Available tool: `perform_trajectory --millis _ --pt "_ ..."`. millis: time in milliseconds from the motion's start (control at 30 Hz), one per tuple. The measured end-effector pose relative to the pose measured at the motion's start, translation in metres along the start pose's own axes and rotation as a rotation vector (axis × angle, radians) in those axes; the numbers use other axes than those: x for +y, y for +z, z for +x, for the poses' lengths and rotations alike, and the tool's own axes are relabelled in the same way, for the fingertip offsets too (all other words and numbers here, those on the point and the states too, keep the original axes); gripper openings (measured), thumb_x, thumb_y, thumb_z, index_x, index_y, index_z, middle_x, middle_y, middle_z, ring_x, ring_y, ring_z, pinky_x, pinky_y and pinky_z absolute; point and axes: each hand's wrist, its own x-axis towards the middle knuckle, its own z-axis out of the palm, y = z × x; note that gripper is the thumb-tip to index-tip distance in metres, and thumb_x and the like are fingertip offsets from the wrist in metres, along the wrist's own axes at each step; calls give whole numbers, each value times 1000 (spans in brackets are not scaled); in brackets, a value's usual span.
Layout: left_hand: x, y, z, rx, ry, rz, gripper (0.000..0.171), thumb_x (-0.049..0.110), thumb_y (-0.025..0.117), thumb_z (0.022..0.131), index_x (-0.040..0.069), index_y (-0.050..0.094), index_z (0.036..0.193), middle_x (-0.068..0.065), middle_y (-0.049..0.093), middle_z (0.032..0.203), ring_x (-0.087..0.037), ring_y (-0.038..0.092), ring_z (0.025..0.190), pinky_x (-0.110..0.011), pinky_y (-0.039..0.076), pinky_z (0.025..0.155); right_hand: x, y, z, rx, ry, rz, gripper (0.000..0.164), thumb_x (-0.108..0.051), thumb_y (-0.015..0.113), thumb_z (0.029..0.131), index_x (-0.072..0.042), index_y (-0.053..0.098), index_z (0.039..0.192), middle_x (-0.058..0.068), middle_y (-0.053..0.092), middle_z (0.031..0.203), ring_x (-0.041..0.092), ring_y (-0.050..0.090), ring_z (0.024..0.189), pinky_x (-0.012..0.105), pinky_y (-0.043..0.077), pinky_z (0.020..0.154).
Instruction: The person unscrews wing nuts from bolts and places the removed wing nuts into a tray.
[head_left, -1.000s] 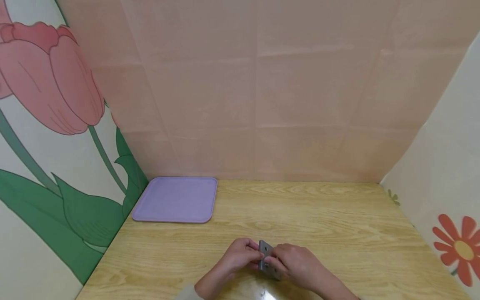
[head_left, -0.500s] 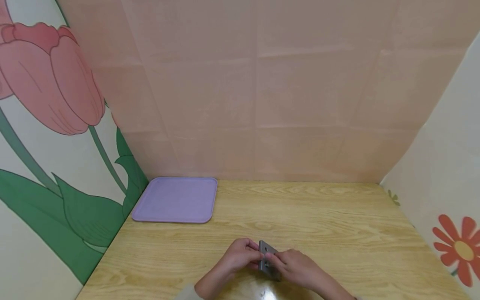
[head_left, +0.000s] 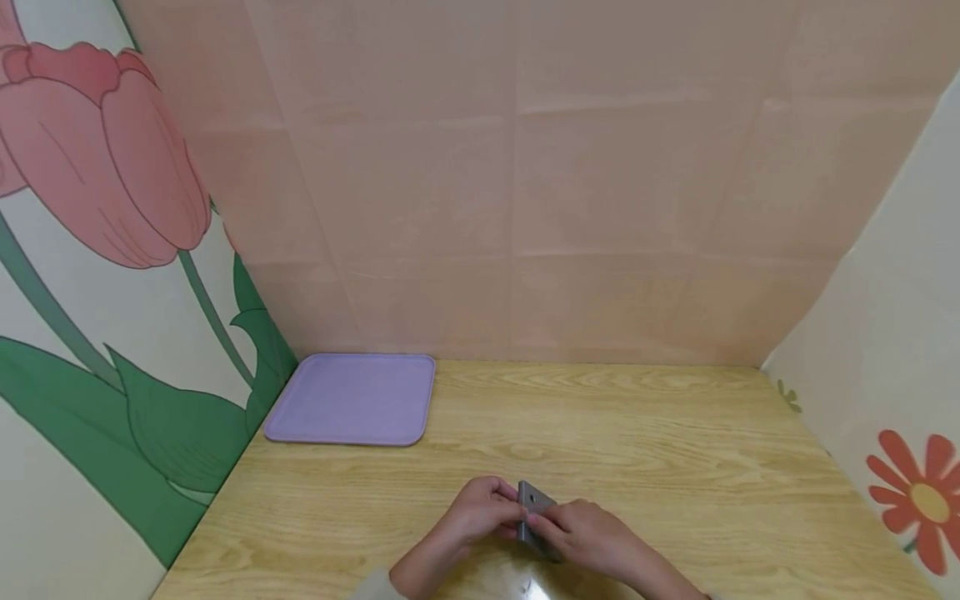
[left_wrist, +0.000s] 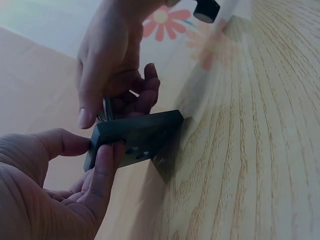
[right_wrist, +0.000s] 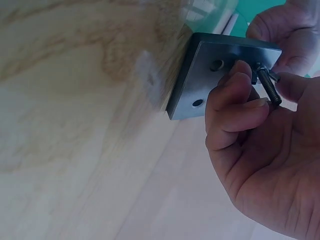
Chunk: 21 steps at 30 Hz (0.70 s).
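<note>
A grey rectangular plate with round holes (head_left: 537, 498) stands on edge at the table's front middle. My left hand (head_left: 480, 510) holds its left edge between thumb and fingers; in the left wrist view, the plate (left_wrist: 137, 131) tilts with a lower corner at the tabletop. A threaded bolt (right_wrist: 270, 89) sticks out from the plate's face in the right wrist view. Near its base sits what looks like a wing nut (right_wrist: 273, 76). My right hand (head_left: 596, 537) has its thumb and curled fingers round this nut, partly hiding it.
A light purple tray (head_left: 352, 400) lies at the back left of the wooden table (head_left: 637, 433). A pink cloth wall (head_left: 510, 208) closes the back; flower-printed panels flank both sides. A small black device (left_wrist: 206, 10) shows by the right wrist.
The right hand's fingers have shifted on the near face of the plate, and the hand has moved slightly down. The left hand and plate stay in place.
</note>
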Motion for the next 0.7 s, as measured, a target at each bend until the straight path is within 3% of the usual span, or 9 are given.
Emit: perform_trajectory --millis 200,400,700 --pt "-1 0 0 -1 2 -4 18 0 71 80 -3 63 96 -7 70 78 -15 66 65 -30 61 60 1 -5 -1 3 -75 -68 30 -48 53 102 -25 59 82 -17 48 65 -1 42 54 20 36 48" --pt "0 0 0 -3 8 0 18 -1 70 80 -4 63 96 -7 71 79 -15 66 66 -32 61 61 0 -10 -3 8 -162 -199 27 -48 57 100 -23 66 97 -20 55 79 -3 48 66 22 42 55" --pt "0 0 0 -2 8 4 19 0 70 79 -4 64 96 -6 70 79 -15 66 66 -32 61 61 1 -10 -3 86 -292 -372 19 -38 68 95 -19 65 99 -13 62 87 -5 51 70 18 44 53"
